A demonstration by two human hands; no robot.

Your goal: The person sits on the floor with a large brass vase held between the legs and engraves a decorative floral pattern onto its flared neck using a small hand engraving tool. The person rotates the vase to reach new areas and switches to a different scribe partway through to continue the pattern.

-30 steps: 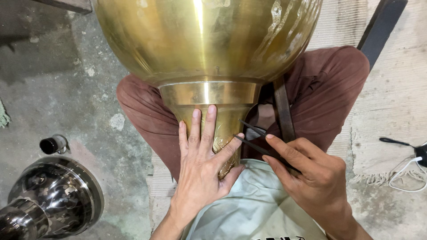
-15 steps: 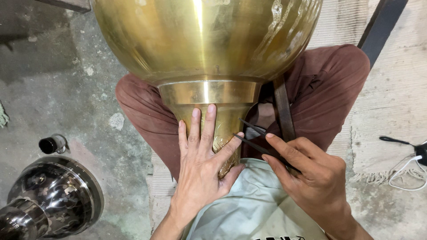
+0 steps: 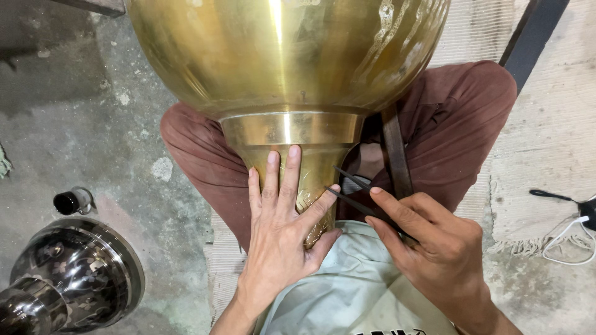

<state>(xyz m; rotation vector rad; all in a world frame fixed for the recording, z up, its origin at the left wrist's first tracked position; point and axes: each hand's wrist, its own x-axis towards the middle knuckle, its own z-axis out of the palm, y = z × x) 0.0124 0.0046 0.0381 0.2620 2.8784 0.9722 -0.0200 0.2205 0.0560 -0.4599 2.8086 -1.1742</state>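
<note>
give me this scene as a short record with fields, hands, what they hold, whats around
setting: person seated on a concrete floor, brass vase resting across the lap
left hand: flat on the vase's narrow neck, fingers spread, holding nothing
right hand: pinch grip on a thin dark tool, tip at the neck by the left thumb
other things: dark patterned metal vase at lower left, small dark bottle beside it, white cable at right, woven mat under the person

No visible change; hands unmoved.
</note>
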